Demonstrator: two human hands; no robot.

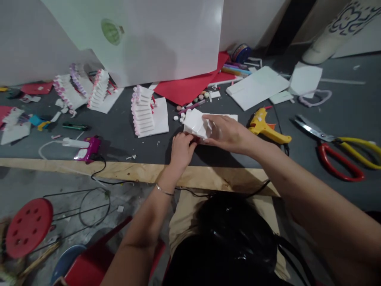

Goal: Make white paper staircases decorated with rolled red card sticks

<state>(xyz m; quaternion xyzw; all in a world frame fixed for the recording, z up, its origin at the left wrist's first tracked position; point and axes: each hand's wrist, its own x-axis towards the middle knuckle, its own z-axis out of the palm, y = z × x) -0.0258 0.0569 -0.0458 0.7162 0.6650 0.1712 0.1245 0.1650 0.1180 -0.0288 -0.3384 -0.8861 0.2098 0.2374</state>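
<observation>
A small white foam staircase model [195,122] rests on the dark grey table top [125,131], on a white foam base. My left hand [180,149] is curled with its fingertips pinching the model's near edge. My right hand [226,133] lies over the model's right side, fingers bent and pressing on it. Small round pink and white beads [190,104] lie just behind the model.
Finished staircase models [144,111] [98,89] stand to the left. A yellow glue gun [266,127], a pink glue gun [86,149], large scissors [336,149], red paper [190,85], white foam sheets [257,87] and a big white board [160,39] surround them. A red stool [28,226] stands below.
</observation>
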